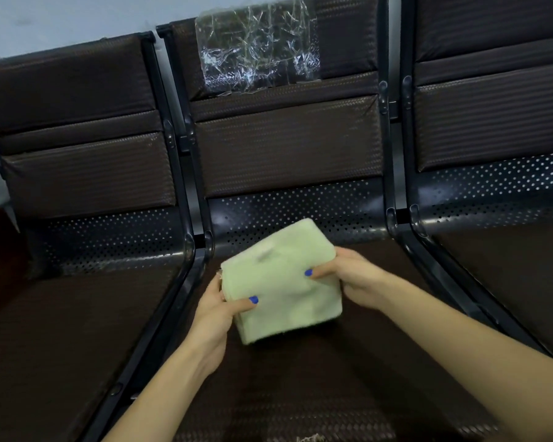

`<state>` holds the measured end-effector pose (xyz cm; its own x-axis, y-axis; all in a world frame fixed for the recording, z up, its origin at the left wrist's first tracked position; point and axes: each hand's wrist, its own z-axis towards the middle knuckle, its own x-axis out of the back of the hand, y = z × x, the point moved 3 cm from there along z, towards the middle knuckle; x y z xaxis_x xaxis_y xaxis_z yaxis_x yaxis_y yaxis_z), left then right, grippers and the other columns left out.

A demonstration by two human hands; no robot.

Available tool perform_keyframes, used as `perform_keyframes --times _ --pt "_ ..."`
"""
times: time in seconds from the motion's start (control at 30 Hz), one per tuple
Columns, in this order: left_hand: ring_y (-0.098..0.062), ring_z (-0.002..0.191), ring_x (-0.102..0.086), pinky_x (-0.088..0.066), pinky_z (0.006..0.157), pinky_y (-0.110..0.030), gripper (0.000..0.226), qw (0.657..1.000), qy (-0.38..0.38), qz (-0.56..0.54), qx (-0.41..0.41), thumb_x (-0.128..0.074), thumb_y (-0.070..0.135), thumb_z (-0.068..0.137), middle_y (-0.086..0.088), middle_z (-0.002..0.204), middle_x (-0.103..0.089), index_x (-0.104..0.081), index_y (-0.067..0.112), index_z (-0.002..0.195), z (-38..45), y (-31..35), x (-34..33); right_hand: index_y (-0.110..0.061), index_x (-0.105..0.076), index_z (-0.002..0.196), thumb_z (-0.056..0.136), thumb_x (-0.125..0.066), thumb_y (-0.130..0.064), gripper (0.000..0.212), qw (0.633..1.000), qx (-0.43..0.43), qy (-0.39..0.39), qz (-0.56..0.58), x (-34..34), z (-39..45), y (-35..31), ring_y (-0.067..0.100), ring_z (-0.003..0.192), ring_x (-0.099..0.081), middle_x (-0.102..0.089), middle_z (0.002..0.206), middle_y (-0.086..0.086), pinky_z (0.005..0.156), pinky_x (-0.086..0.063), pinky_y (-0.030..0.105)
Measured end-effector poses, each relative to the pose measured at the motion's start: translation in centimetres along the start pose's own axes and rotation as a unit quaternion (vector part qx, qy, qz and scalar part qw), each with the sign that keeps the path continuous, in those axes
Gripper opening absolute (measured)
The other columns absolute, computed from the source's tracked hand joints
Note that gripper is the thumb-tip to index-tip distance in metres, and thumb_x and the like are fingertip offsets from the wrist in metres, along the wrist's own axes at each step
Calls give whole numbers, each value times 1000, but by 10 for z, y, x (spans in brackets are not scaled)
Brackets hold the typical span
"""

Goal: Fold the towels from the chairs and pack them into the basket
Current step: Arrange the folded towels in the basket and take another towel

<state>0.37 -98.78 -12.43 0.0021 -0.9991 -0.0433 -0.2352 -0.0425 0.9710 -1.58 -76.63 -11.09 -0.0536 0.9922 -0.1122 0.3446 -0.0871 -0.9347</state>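
A pale green towel (278,279), folded into a thick square, is held just above the middle chair's seat (316,378). My left hand (217,311) grips its near left edge, thumb on top and fingers underneath. My right hand (348,279) grips the right edge the same way, thumb pressed on the upper face. The towel tilts, its far corner raised toward the backrest. No basket is in view.
Three dark brown padded chairs stand in a row on black metal frames: left seat (61,346), middle, right seat (524,282). Crinkled clear plastic (256,46) hangs over the middle backrest. A pale wall is behind.
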Motion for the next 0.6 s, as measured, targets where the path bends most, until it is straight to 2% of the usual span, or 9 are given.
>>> perform_keyframes --times 0.1,0.17,0.2,0.27,0.33,0.4,0.5,0.53,0.6 --pt "-14 107 -63 -50 85 -31 81 998 -16 20 -56 -70 -12 71 6 108 -71 -43 28 136 -9 7 -8 -12 -68 102 74 -62 11 37 996 72 -11 -52 22 -18 -17 25 102 -64 -71 107 9 89 -51 38" --pt "-12 112 -59 -51 83 -25 92 995 -30 69 -69 -72 -13 68 7 122 -64 -36 27 142 -16 6 -13 -13 -69 104 72 -65 5 37 987 79 -43 -130 34 -31 -16 22 102 -64 -70 107 8 89 -50 35" --pt "-10 114 -56 -51 80 -20 101 992 -47 99 -60 -73 -13 68 9 129 -58 -26 28 148 -20 3 -16 -13 -69 105 72 -67 3 37 980 70 -58 -177 39 -38 -11 19 103 -63 -70 107 5 89 -50 32" --pt "-4 113 -53 -49 73 -10 117 983 -106 152 -14 -74 -16 67 14 130 -51 -5 26 152 -31 -9 -22 -13 -69 108 75 -67 4 37 960 30 -97 -260 50 -52 6 15 108 -62 -70 109 1 93 -48 30" --pt "0 113 -52 -46 75 -6 123 963 -185 193 31 -75 -17 65 17 127 -51 1 24 152 -47 -23 -27 -12 -69 110 79 -69 -1 33 932 -3 -160 -326 56 -71 27 12 108 -63 -70 111 -2 100 -47 33" --pt "3 119 -47 -44 78 -4 123 945 -236 219 51 -74 -19 64 21 127 -47 2 22 152 -62 -36 -30 -13 -69 111 82 -71 -7 29 914 -6 -214 -346 58 -90 42 11 108 -63 -70 112 -4 100 -46 30" --pt "21 105 -48 -41 76 -3 118 942 -248 223 36 -73 -22 63 37 118 -45 -7 25 149 -83 -48 -29 -16 -71 103 83 -72 -10 20 910 7 -247 -334 59 -115 47 4 97 -64 -72 100 -12 87 -46 18" --pt "23 102 -49 -42 76 -4 113 944 -247 218 28 -72 -23 63 39 113 -52 -15 31 145 -87 -50 -27 -18 -71 100 83 -73 -13 17 906 15 -251 -340 59 -120 47 3 92 -64 -71 96 -13 83 -47 20" --pt "17 106 -53 -44 79 -8 101 942 -263 207 12 -70 -23 65 31 116 -60 -28 36 137 -96 -53 -27 -20 -71 101 83 -74 -25 18 896 36 -243 -370 58 -123 48 13 94 -66 -72 99 -9 86 -51 32"
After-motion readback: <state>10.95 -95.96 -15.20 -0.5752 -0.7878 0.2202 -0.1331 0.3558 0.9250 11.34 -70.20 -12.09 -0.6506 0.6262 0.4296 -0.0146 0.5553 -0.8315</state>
